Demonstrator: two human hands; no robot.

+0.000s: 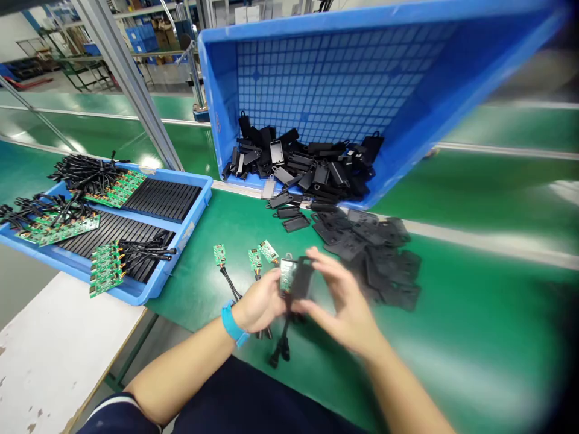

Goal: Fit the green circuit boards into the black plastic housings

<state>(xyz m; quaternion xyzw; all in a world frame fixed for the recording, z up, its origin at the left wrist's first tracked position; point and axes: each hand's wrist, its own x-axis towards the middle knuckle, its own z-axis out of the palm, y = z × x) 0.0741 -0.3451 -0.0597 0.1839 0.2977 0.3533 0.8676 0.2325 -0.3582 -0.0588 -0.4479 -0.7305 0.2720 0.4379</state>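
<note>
My left hand (pixel 262 299), with a blue band at its wrist, is closed around a small case holding a green circuit board (pixel 286 274). Black cables with connectors (pixel 283 351) hang below it. My right hand (pixel 346 301) grips a flat black cover (pixel 302 278) between thumb and fingers, close beside the board; blur hides whether the two touch. Left of my hands, more circuit boards lie on the green table, among them one board (pixel 219 254) with cables and another board (pixel 268 251). Black covers (pixel 384 259) are heaped beyond my right hand.
A large blue bin (pixel 362 78) lies tipped towards me, with many black case shells (pixel 312 172) inside and some spilling out. At left, a blue tray (pixel 196 211) holds bundles of cabled boards (pixel 108 265). A metal post (pixel 131 84) rises behind the tray.
</note>
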